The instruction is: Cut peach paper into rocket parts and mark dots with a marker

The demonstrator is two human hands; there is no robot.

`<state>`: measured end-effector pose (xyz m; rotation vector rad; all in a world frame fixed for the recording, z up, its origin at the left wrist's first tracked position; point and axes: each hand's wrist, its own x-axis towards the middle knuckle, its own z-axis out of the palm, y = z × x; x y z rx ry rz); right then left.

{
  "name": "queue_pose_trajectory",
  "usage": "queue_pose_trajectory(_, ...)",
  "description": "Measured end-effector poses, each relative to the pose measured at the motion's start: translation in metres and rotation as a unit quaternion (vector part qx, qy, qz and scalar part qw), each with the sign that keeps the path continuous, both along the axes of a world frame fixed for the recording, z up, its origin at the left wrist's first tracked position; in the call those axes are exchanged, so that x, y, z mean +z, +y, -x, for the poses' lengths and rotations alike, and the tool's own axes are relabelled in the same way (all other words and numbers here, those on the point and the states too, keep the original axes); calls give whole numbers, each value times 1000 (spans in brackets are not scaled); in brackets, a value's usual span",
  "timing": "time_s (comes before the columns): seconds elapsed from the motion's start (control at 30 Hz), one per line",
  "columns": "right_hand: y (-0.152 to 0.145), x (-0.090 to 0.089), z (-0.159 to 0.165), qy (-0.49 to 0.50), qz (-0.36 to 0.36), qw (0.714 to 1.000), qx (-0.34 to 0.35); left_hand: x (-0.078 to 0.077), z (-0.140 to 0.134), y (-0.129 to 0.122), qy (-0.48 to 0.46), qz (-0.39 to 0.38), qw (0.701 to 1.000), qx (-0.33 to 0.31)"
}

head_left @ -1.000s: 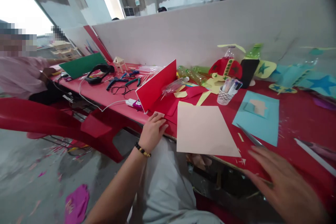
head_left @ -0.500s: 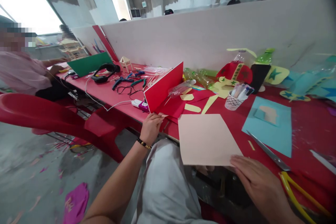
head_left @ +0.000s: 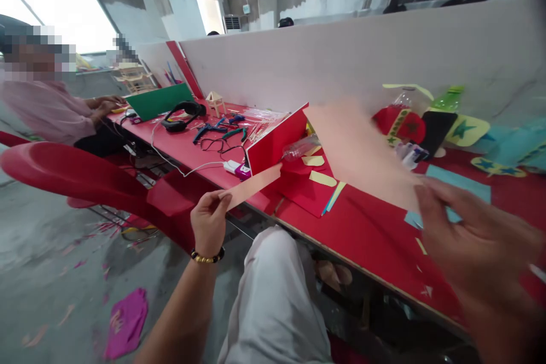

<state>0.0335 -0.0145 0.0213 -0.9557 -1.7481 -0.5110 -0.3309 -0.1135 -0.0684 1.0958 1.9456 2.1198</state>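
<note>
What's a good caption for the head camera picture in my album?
Left hand pinching a peach paper strip, right hand holding a big peach sheet over the red table.

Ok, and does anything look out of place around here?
Yes, on the floor at lower left: a magenta item, material unclear, pale scraps to its left, and more litter under the red chair. They seem dropped rather than kept on the red table.

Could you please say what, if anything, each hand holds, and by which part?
The left hand holds a peach strip by its near end; the right hand, a larger sheet by its right end.
</note>
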Motion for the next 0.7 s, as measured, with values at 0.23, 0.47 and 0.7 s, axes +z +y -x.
queue_pose_trajectory(0.23,27,-37,48,-280,-2,946,162,28,29,-24,-15,-127,979,162)
queue_pose_trajectory(0.47,35,-64,59,-304,65,937,159,34,32,-28,17,-168,972,162)
queue_pose_trajectory(0.7,13,-43,61,-304,68,929,198,38,15,-29,95,-113,979,143)
